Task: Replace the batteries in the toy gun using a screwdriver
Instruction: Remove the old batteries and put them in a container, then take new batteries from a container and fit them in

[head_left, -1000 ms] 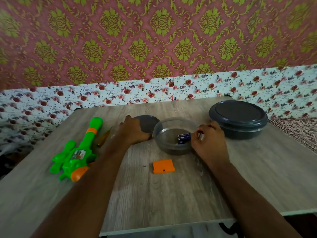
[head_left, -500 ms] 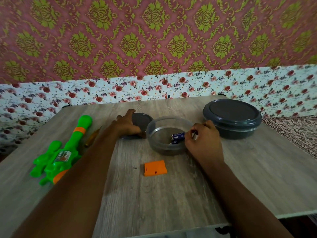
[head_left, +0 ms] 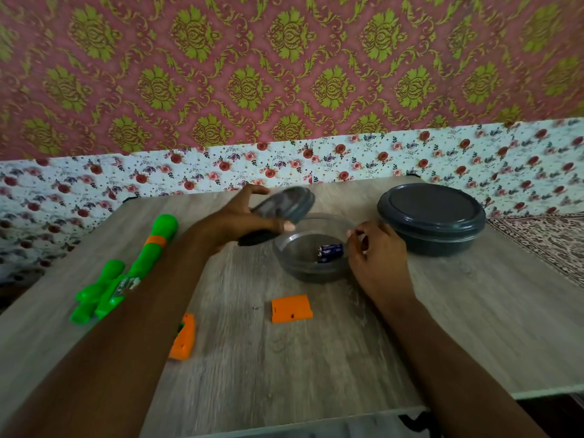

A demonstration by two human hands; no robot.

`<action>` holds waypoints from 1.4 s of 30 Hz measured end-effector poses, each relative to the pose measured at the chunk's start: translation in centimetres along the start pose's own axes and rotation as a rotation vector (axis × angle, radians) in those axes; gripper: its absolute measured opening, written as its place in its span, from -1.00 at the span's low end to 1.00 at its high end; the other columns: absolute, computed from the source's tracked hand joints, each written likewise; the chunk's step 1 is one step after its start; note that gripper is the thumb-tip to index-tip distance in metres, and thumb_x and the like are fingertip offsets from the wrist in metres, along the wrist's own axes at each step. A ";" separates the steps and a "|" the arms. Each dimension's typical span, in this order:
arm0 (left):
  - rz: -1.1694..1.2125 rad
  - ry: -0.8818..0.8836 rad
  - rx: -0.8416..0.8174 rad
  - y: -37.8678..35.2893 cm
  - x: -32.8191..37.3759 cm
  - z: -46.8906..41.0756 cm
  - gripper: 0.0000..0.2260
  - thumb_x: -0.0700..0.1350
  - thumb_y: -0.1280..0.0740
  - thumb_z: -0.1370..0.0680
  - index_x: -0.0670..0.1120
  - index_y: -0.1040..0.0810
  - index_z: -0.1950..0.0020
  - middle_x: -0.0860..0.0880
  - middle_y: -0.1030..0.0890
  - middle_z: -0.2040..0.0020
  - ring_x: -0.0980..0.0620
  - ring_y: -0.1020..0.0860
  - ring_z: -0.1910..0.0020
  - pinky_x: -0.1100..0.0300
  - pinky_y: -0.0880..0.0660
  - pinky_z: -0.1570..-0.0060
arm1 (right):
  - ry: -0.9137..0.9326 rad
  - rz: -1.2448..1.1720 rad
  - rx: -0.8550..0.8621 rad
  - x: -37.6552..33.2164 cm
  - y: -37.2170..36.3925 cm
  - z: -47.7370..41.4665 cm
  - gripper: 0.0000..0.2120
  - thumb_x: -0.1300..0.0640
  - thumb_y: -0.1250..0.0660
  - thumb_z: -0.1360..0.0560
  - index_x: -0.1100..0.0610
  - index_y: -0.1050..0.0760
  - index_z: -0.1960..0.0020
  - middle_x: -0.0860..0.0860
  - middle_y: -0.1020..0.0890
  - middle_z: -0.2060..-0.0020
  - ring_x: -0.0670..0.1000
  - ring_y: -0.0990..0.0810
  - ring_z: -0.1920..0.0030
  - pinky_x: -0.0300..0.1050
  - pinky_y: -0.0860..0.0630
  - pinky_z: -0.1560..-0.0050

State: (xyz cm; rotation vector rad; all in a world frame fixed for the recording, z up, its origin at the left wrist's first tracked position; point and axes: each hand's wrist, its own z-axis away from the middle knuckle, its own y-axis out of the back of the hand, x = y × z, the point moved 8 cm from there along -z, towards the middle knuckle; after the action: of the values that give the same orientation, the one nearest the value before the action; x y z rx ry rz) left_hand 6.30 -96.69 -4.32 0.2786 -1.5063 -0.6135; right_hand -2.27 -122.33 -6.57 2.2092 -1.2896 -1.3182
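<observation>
The green toy gun (head_left: 151, 248) lies at the table's left, partly hidden by my left forearm; its orange grip (head_left: 183, 338) shows below the arm. Its orange battery cover (head_left: 291, 308) lies loose in the middle of the table. Behind the cover stands a small open grey container (head_left: 303, 270) with dark blue batteries (head_left: 330, 251) inside. My left hand (head_left: 234, 219) grips the container's grey lid (head_left: 284, 202), lifted and tilted just left of the container. My right hand (head_left: 379, 260) holds the container's right rim with curled fingers. No screwdriver is in sight.
A larger grey container (head_left: 431, 216) with its lid on stands at the back right. The wooden table (head_left: 316, 358) ends close to me at its front edge. A flowered wall runs behind it and a patterned cloth (head_left: 543, 235) lies to the right.
My left hand has picked the lid up off the table and tilted it toward the open container. My right hand has stayed at the container's rim.
</observation>
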 end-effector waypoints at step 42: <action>0.082 0.278 0.315 -3.9 0.0 -0.9 -0.20 0.45 0.02 -0.60 -0.14 -0.32 -0.57 -0.23 -0.48 -0.44 -0.25 -0.53 -0.31 -0.11 -0.53 -0.25 | -0.238 -0.612 -0.095 2.3 -1.3 -0.5 -0.61 -0.22 -0.34 -0.52 0.10 -0.43 0.18 0.17 -0.58 0.29 0.16 -0.59 0.29 0.13 -0.61 0.21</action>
State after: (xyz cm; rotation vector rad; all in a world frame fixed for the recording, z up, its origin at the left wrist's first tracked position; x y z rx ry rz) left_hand 6.41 -100.10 -6.50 0.5207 -1.3329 -0.2566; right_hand -0.73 -123.46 -8.41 2.5403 -0.5941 -1.8509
